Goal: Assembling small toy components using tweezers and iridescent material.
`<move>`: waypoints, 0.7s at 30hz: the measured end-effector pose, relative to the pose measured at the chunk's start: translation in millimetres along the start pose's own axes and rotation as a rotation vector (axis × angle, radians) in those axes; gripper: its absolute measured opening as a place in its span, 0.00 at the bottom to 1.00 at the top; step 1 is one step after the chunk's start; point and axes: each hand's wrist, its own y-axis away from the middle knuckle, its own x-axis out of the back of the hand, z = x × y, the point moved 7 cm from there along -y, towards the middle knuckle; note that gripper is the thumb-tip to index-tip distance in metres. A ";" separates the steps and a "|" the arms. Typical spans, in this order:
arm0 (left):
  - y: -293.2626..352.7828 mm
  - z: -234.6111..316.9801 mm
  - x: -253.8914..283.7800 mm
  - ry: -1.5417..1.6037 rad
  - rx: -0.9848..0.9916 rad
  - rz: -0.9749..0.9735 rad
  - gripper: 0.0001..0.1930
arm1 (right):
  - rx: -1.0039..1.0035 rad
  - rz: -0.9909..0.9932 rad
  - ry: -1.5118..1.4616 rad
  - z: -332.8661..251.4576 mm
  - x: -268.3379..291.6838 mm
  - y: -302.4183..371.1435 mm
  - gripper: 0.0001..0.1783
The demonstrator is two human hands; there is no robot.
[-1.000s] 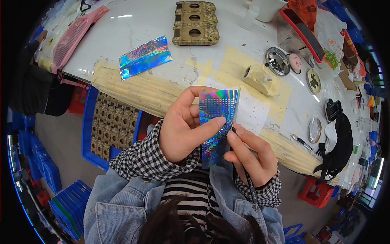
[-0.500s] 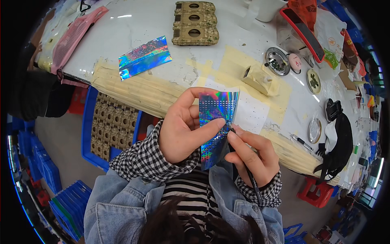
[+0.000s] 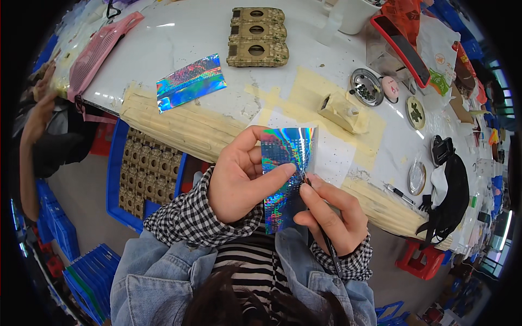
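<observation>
My left hand [image 3: 236, 182] grips a shiny holographic sheet [image 3: 280, 209] covered in rows of small marks, its thumb lying across the front. In my right hand [image 3: 337, 214] is a slim pair of black tweezers [image 3: 328, 244], tip against the sheet beside my left thumb. Whatever the tip touches is too small to make out. A second holographic sheet [image 3: 191, 82] lies on the table to the left. Behind it are three camouflage-patterned housings [image 3: 257, 51] with oval openings, side by side.
Left of my lap a blue crate [image 3: 113, 185] holds several similar housings. At right are a tape-covered block [image 3: 343, 113], a round dish of small dark parts [image 3: 367, 87], a red-cased phone [image 3: 401, 51], a pen [image 3: 399, 194] and a black strap [image 3: 454, 190]. Another person's arm [image 3: 33, 130] shows at far left.
The view has shifted slightly. Both hands keep their holds, with the tweezers still at the sheet beside my thumb. Another person's arm and hand have come into view at far left.
</observation>
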 end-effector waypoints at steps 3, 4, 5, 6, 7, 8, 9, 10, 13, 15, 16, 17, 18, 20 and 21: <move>-0.3 -1.4 1.4 0.004 0.003 0.014 0.20 | -0.008 0.004 -0.006 0.6 -1.4 0.9 0.22; 0.0 0.1 0.4 0.002 0.005 0.021 0.20 | -0.007 0.004 -0.004 0.6 -1.4 0.7 0.22; 0.2 0.8 0.0 0.001 0.008 0.027 0.20 | -0.006 0.003 -0.001 0.7 -1.5 0.6 0.22; 0.4 0.8 -0.2 0.008 0.008 0.027 0.20 | -0.005 0.003 0.000 0.7 -1.4 0.6 0.22; 0.5 0.7 -0.4 0.016 0.008 0.026 0.20 | -0.004 0.003 0.001 0.7 -1.4 0.6 0.22; 0.6 0.7 -0.4 0.023 0.007 0.026 0.20 | -0.003 0.003 0.002 0.8 -1.5 0.4 0.22; 0.6 0.9 -0.3 0.021 0.006 0.024 0.20 | -0.001 0.001 0.007 0.6 -1.6 0.1 0.23; 0.3 1.3 -0.1 0.019 0.005 0.023 0.20 | 0.002 -0.001 0.013 0.5 -1.4 -0.5 0.23; 0.3 1.1 -0.7 0.021 0.002 0.027 0.21 | -0.008 0.009 0.009 0.8 -0.4 -0.3 0.23; 0.3 0.8 -1.0 0.024 0.003 0.031 0.21 | -0.015 0.014 0.005 1.1 -0.4 -0.2 0.23; 0.3 0.8 -0.8 0.026 0.005 0.032 0.21 | -0.015 0.013 0.005 1.2 -0.6 -0.3 0.23; 0.4 0.9 -0.4 0.027 0.007 0.033 0.21 | -0.015 0.013 0.005 1.2 -0.9 -0.6 0.23; 0.4 0.7 0.1 0.022 0.006 0.030 0.21 | -0.020 0.013 0.007 1.4 -1.3 -0.9 0.22; 0.6 0.1 0.8 0.011 0.004 0.025 0.22 | -0.031 0.013 0.010 1.9 -1.8 -1.4 0.22; 0.6 0.0 1.2 0.004 -0.001 0.027 0.22 | -0.037 0.013 0.006 2.1 -1.9 -1.4 0.22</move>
